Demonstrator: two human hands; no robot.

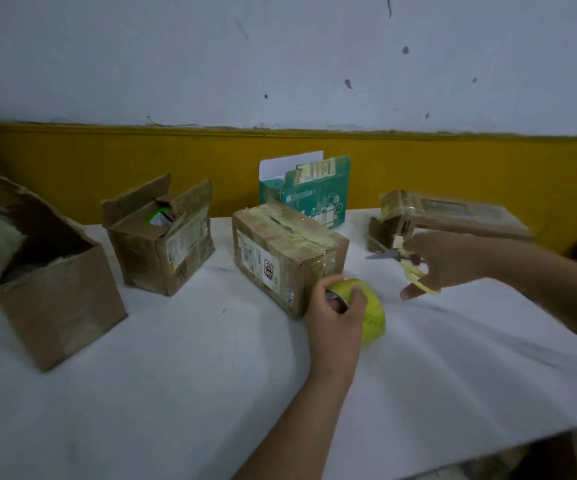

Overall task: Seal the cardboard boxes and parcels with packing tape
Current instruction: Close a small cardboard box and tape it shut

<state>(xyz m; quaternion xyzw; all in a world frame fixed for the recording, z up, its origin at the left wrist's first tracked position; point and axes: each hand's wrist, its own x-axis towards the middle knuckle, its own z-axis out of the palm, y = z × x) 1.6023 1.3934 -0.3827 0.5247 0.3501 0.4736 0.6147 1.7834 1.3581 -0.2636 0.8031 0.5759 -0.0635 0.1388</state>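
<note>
Left hand [337, 320] grips the tape [373, 318] by the taped box [280, 251], probably keeping the strip taut; right hand [450, 261] holds scissors [398, 258], seemingly poised to cut.

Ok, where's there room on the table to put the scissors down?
Most bare room is the near table, in front of the big open box and small open box, left of the left hand gripping the tape roll. There's more on the right, nearer than the right hand holding the scissors. The back is crowded: taped box, green carton, flat parcel.
</note>
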